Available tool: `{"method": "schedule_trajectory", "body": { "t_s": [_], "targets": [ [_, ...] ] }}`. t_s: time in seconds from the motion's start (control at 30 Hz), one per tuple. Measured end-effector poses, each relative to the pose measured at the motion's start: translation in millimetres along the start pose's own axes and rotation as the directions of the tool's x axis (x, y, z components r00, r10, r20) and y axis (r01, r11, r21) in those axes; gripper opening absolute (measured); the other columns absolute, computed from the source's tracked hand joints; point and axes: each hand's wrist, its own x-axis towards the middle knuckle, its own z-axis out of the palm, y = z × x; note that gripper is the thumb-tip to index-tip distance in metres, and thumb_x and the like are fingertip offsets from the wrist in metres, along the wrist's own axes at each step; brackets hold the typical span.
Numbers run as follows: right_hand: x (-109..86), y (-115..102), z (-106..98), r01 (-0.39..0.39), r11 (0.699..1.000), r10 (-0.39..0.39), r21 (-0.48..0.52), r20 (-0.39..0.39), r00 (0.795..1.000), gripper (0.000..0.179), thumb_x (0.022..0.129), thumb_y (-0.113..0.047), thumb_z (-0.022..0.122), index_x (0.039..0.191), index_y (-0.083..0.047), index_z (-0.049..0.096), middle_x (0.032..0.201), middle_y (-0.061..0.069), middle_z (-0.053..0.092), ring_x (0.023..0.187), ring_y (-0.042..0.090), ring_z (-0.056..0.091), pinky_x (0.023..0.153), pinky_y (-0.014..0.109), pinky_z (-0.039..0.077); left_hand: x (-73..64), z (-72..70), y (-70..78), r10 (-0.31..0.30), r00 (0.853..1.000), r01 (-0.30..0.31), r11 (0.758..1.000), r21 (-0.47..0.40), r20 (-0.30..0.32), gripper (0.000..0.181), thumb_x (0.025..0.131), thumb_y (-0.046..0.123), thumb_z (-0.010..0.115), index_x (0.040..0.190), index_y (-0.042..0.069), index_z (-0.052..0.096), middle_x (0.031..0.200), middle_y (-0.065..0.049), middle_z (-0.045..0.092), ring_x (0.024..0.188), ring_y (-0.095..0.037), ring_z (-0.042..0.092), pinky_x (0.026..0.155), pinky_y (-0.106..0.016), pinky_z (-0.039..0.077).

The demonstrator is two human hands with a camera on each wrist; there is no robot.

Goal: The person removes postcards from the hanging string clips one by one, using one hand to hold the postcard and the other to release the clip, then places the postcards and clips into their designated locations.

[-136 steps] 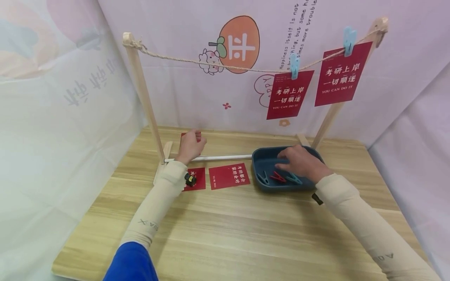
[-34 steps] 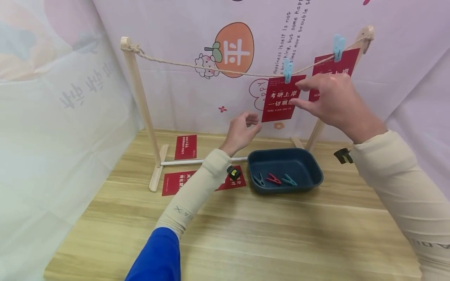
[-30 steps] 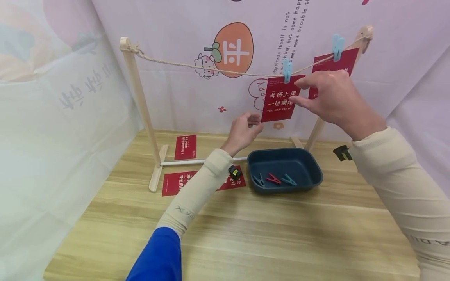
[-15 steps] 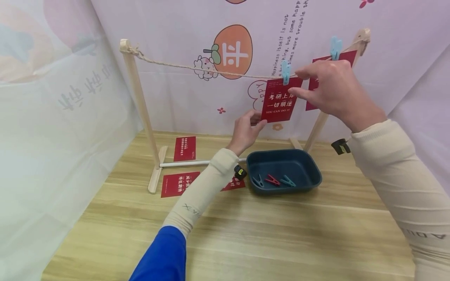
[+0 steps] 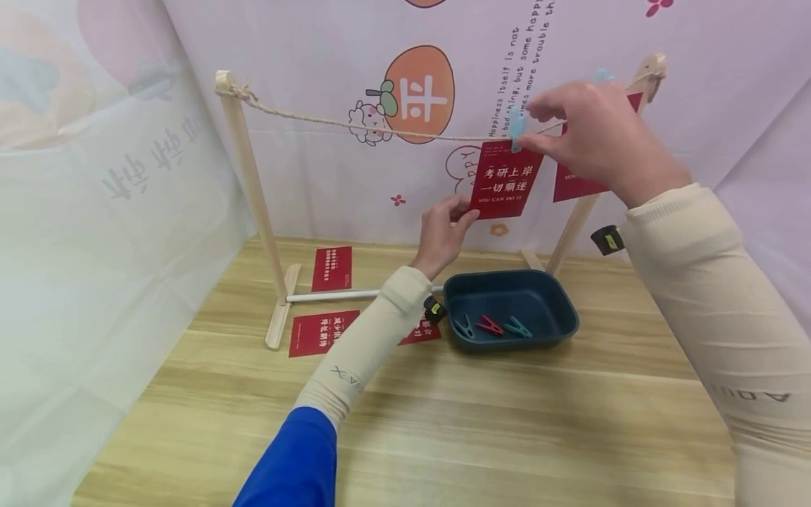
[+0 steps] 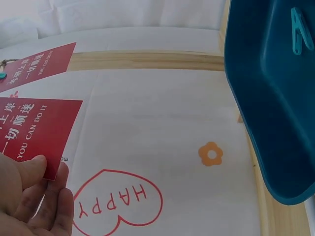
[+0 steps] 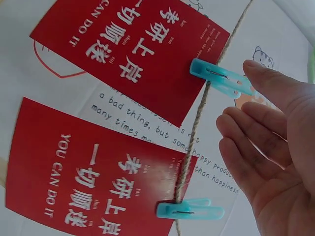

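Note:
A red card [image 5: 503,172] with white lettering hangs from a twine line [image 5: 317,114], held there by a light-blue clothespin [image 7: 216,73]. My left hand [image 5: 440,236] pinches the card's lower left corner, thumb in front and fingers behind, as the left wrist view also shows. Beside that clothespin is my right hand [image 5: 595,137], its thumb and fingers spread around the handle end with a gap on either side in the right wrist view. Farther right hangs another red card [image 7: 93,172] under its own light-blue clothespin [image 7: 192,210], partly hidden by my right hand in the head view.
A dark blue basin [image 5: 557,299] on the wooden table holds several clothespins, one of them red [image 5: 490,324]. Red cards lie by the white crossbar [image 5: 336,295], one [image 5: 332,267] behind it, others in front, partly under my left forearm. Wooden posts [image 5: 253,183] carry the line.
My left hand has left the back-left card and now pinches the hanging card's corner. From over the basin, my right hand has risen to the card's side, then up to its clothespin.

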Motion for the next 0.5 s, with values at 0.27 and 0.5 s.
{"method": "schedule_trajectory", "body": {
  "t_s": [0.27, 0.5],
  "targets": [
    [16.4, -4, -4, -0.056, 0.998, 0.055, 0.014, 0.057, 0.997, 0.06, 0.101, -0.031, 0.072, 0.153, -0.007, 0.054, 0.151, 0.024, 0.059, 0.139, 0.048, 0.057, 0.113, 0.063, 0.05, 1.5, -2.1, 0.4, 0.009, 1.0, -0.009, 1.0, 0.016, -0.022, 0.022, 0.102, 0.016, 0.07, 0.122, 0.006, 0.074, 0.121, -0.009, 0.079, 0.103, -0.019, 0.075, 0.092, -0.018, 0.059],
    [25.1, -5, -4, -0.086, 0.996, 0.082, 0.037, 0.091, 0.992, 0.058, 0.102, -0.031, 0.07, 0.151, -0.005, 0.056, 0.149, 0.024, 0.061, 0.135, 0.049, 0.059, 0.113, 0.065, 0.049, 0.8, -3.8, 2.7, 0.005, 1.0, -0.005, 1.0, 0.017, -0.019, 0.023, 0.102, 0.016, 0.07, 0.123, 0.006, 0.073, 0.123, -0.009, 0.078, 0.105, -0.019, 0.075, 0.092, -0.017, 0.058]
  ]
}}
